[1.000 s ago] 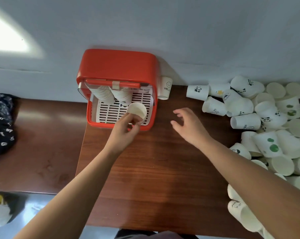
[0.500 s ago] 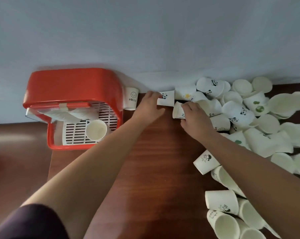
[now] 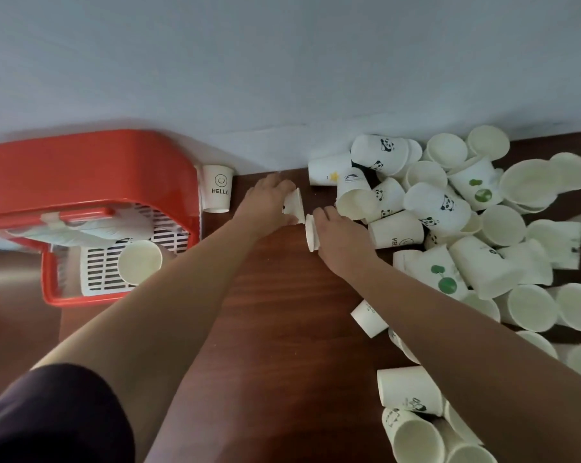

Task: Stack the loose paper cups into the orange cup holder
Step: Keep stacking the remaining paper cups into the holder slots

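Head cam looking down at the brown bench [image 3: 282, 312]; both hands are out near the far edge, about the middle, each with its own cup; left hand [image 3: 269, 205] has its fingers curled over a white paper cup [image 3: 294, 203] lying on its side, the end poking out toward the right; right hand [image 3: 339, 235] is wrapped round a second cup [image 3: 311, 233], also sideways, with only its left-facing end showing past the fingers; those two ends sit just beside each other, and I honestly can't tell if they touch.

Orange cup holder [image 3: 88, 165] is at the far edge on the left, against the grey wall [image 3: 282, 61]; inside it there's a white slotted tray [image 3: 98, 272] with one cup [image 3: 138, 262] in it, mouth facing the camera; above that are some stacked cups [image 3: 82, 228], too blurry to count; a cup with a smiley and "HELLO" [image 3: 217, 188] stands upright just beside the holder's right side.

The pile of loose cups [image 3: 449, 212] covers the right side of the bench from the far edge down to the near right corner, mostly tipped over, with pandas, green dots and a star printed on them; a dark sleeve [image 3: 55, 412] shows on the left arm at the bottom left.
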Demonstrator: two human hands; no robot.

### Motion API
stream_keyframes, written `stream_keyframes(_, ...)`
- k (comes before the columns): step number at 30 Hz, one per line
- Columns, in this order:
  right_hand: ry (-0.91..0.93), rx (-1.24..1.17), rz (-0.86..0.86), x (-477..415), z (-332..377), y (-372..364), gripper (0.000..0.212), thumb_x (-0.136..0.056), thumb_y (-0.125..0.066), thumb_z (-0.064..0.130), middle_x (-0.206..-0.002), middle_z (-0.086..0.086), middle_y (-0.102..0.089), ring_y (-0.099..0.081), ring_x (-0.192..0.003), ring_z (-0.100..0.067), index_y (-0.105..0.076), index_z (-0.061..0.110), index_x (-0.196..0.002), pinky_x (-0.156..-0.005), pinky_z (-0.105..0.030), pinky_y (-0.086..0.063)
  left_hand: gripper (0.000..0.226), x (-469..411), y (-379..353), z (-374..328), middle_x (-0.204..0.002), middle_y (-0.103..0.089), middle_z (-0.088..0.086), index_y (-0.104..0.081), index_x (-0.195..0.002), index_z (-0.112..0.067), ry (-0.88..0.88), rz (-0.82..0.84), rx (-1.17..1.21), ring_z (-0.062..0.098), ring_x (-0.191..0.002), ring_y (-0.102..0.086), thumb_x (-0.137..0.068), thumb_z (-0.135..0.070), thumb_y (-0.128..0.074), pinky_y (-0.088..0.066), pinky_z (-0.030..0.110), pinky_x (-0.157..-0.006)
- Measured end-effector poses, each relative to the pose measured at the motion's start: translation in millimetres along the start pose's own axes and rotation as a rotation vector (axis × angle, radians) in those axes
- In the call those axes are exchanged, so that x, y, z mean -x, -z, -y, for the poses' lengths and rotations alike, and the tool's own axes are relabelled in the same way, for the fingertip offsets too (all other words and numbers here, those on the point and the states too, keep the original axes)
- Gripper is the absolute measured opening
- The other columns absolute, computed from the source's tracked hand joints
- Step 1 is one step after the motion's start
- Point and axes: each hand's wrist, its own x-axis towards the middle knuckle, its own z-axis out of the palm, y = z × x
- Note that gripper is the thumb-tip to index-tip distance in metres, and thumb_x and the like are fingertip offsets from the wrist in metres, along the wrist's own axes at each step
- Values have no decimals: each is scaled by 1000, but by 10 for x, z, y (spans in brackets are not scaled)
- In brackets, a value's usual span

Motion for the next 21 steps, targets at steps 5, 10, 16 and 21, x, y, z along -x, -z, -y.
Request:
stream_keyframes(5,52,-40,24,48,65,86,53,-80,-70,34,-119,-5,-48,-61,-88,-24,-47,14,-124,-56,-33,-40,65,332,17,78,-119,-56,11,-42,-128,-12,88,13,123,31,-106,-58,-79,-34,-78,-48,39,-86)
stream_keyframes(10,-34,-433,35,209,191,209,65,-78,-71,45,-126,-1,-51,-58,-107,-23,-47,18,-131,-82,-43,-53,75,985,241,160,-134,-53,3,-40,-141,-16,205,-209,389,19,-120,-53,-81,-43,-76,-43,29,-95)
stream_keyframes(16,-128,-733,49,465,658,366,68,-79,-77,42,-128,3,-57,-54,-114,-14,-49,18,-135,-88,-28,-43,71,2007,383,425,-131,-59,-7,-45,-142,-25,223,-256,631,6,-118,-56,-82,-46,-76,-46,28,-102)
stream_keyframes(21,-88,-882,85,575,1154,420,61,-78,-76,39,-123,7,-59,-56,-108,-10,-52,20,-131,-82,-25,-43,55,2645,571,825,-120,-61,-16,-50,-130,-29,301,-409,794,-1,-107,-60,-83,-36,-78,-49,19,-90)
